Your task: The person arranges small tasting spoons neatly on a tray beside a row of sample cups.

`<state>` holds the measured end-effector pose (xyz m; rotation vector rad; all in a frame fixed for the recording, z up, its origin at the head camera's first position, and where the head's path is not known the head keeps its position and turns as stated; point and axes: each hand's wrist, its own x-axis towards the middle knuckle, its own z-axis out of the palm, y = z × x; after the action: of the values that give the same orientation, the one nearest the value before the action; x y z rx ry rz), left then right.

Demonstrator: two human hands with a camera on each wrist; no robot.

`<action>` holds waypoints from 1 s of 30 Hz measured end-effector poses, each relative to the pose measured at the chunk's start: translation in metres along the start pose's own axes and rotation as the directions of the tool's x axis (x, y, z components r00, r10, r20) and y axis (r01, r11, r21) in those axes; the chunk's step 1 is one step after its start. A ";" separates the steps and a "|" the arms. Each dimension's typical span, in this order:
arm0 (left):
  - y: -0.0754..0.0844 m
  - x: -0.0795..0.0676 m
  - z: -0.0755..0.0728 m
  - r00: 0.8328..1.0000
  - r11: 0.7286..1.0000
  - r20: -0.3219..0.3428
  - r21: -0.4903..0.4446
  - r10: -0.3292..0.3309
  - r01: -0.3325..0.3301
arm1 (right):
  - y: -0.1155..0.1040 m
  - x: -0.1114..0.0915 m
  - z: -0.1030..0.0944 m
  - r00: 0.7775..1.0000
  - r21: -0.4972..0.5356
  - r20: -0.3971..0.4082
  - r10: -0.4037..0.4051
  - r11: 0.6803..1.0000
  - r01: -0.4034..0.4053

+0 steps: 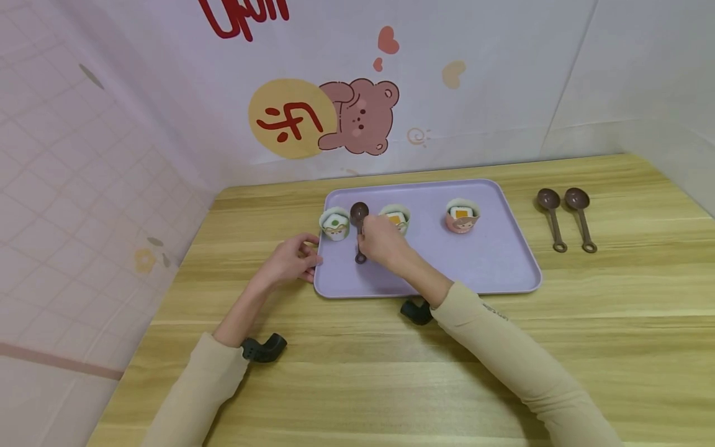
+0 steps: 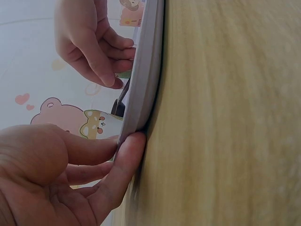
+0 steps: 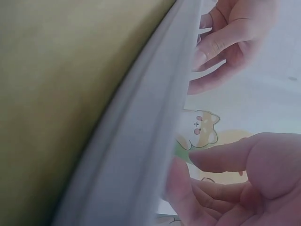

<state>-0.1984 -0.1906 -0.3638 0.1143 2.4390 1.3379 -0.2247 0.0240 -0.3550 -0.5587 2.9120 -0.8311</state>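
A brown measuring spoon [image 1: 360, 213] lies on the lilac tray [image 1: 436, 273] between two paper cups, its handle pointing to the near side. My right hand [image 1: 385, 242] is right beside that handle, fingertips close to it; in the right wrist view a gap shows between thumb and forefinger. At the tray's left edge my left hand [image 1: 290, 257] pinches the rim between thumb and finger, as the left wrist view shows. The left cup [image 1: 336, 231] has a white filling with a green dot. A middle cup [image 1: 401, 217], yellow and white inside, is partly behind my right hand.
A pink cup [image 1: 461, 217] with a yellow-and-white filling stands farther right on the tray. Two more brown spoons, a left one [image 1: 550, 208] and a right one [image 1: 579, 208], lie on the wooden table [image 1: 346, 379] beyond the tray's right side. A patterned backdrop [image 1: 480, 112] rises behind.
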 end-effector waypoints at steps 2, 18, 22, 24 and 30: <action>0.000 0.000 0.000 1.000 1.000 -0.003 0.001 -0.002 0.002 | 0.000 -0.001 -0.001 1.000 0.002 -0.010 0.002 1.000 -0.002; -0.002 0.000 -0.001 1.000 1.000 0.001 0.018 0.002 -0.002 | 0.000 -0.014 -0.003 0.986 -0.009 -0.156 -0.064 0.998 0.063; -0.001 0.000 -0.001 1.000 1.000 -0.001 0.013 0.004 -0.004 | 0.001 -0.017 -0.004 0.981 -0.009 -0.171 -0.090 0.996 0.090; -0.001 0.001 -0.001 1.000 1.000 -0.002 0.011 0.002 -0.002 | 0.002 -0.018 -0.005 0.979 -0.005 -0.176 -0.106 0.994 0.107; -0.001 0.001 -0.001 1.000 1.000 -0.001 0.013 0.001 -0.001 | 0.005 -0.023 -0.010 0.972 0.014 -0.192 -0.139 0.989 0.144</action>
<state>-0.1997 -0.1915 -0.3644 0.1188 2.4494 1.3230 -0.2069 0.0411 -0.3496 -0.7302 3.0552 -0.9930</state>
